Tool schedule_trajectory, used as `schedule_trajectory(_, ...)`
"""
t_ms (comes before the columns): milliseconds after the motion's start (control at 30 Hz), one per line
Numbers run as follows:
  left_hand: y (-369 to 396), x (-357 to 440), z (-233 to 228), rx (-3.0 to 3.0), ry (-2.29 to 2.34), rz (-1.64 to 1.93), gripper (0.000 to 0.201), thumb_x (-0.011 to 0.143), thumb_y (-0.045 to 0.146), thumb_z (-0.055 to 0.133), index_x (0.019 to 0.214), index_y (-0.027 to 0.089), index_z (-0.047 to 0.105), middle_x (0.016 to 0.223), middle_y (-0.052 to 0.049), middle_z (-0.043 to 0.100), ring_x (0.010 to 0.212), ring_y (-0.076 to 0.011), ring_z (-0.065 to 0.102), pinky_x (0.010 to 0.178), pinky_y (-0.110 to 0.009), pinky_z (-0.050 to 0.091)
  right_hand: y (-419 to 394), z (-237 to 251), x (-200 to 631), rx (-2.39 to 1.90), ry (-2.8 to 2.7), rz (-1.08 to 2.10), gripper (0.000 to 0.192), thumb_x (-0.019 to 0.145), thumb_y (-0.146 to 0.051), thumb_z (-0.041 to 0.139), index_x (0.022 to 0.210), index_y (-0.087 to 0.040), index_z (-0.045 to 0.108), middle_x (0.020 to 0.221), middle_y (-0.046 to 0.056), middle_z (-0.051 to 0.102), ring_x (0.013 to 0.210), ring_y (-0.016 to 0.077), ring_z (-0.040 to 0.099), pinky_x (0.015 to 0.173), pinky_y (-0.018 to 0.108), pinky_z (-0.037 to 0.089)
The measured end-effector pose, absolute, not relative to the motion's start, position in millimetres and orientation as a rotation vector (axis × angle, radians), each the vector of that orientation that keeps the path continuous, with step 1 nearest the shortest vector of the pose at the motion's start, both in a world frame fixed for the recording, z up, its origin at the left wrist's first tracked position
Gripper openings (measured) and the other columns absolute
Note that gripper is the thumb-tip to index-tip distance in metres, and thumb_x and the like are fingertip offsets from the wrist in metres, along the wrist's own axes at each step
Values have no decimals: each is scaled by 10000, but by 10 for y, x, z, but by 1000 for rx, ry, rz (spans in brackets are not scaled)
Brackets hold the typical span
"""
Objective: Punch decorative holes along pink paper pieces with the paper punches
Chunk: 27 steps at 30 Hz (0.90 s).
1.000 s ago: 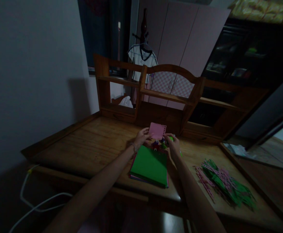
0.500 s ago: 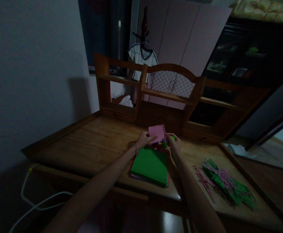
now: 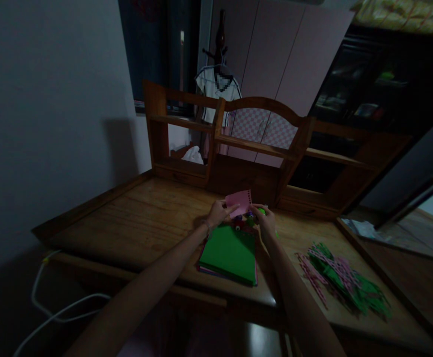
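Observation:
A small pink sheet of paper [image 3: 239, 199] with a row of holes along its right edge is held up above the desk. My left hand [image 3: 219, 212] pinches it by the left side, thumb across the front. At the holed edge, the fingers of my right hand [image 3: 264, 218] are closed on the paper's lower right corner. Small red, purple and green pieces with googly eyes [image 3: 238, 227] lie just below the sheet. Nearer to me is a stack of green paper [image 3: 229, 254] with other colours showing beneath.
A pile of green and pink-striped strips [image 3: 341, 277] lies at the right of the wooden desk [image 3: 127, 218]. Behind rises a wooden shelf unit [image 3: 253, 141]. A white cable [image 3: 64, 312] hangs off the left front edge.
The pink paper has shifted slightly left and tilted a little, with both hands still on it. Little else has moved.

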<state>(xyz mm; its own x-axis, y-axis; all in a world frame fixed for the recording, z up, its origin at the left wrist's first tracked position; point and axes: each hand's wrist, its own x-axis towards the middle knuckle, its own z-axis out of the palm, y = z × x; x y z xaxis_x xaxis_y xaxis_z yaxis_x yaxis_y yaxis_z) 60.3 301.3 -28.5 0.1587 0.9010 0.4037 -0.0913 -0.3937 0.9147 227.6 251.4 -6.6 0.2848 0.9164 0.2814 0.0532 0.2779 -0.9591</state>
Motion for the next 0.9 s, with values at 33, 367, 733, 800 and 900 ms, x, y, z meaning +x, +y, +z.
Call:
schedule_trajectory(33, 3011, 603, -283, 1528, 811, 1387, 436, 644, 443, 737, 888, 84, 701, 898, -115, 709, 776, -197, 649, 696, -278, 494, 2512, -64, 2276, -1128, -1127, 780, 391, 617, -477, 690, 818, -141, 686, 645, 25, 624, 497, 101, 496, 439, 208, 329)
schedule_trajectory(367, 2934, 590, -184, 1486, 868, 1387, 410, 615, 433, 758, 840, 93, 714, 852, -105, 713, 763, -207, 648, 669, -275, 488, 2541, -96, 2317, -1124, -1110, 825, 414, 634, -438, 690, 938, -157, 678, 615, -10, 587, 482, 92, 468, 446, 201, 324)
schedule_trajectory(733, 2961, 615, -239, 1505, 854, 1376, 442, 627, 446, 746, 864, 75, 705, 869, -118, 710, 760, -201, 644, 670, -272, 487, 2560, -97, 2285, -1085, -1113, 773, 354, 640, -453, 681, 804, -140, 672, 557, -18, 547, 447, 73, 405, 419, 202, 271)
schedule_trajectory(800, 2994, 625, -278, 1518, 841, 1374, 450, 638, 459, 734, 868, 74, 701, 872, -118, 709, 755, -198, 643, 668, -272, 486, 2550, -84, 2270, -1101, -1103, 762, 361, 631, -463, 682, 788, -139, 668, 543, -19, 539, 437, 75, 400, 415, 207, 266)
schedule_trajectory(900, 3008, 622, -295, 1526, 826, 1371, 453, 646, 462, 727, 890, 81, 702, 876, -108, 709, 756, -196, 643, 673, -271, 486, 2527, -64, 2256, -1088, -1098, 786, 353, 632, -459, 681, 791, -145, 660, 554, -18, 548, 445, 82, 418, 418, 208, 273)
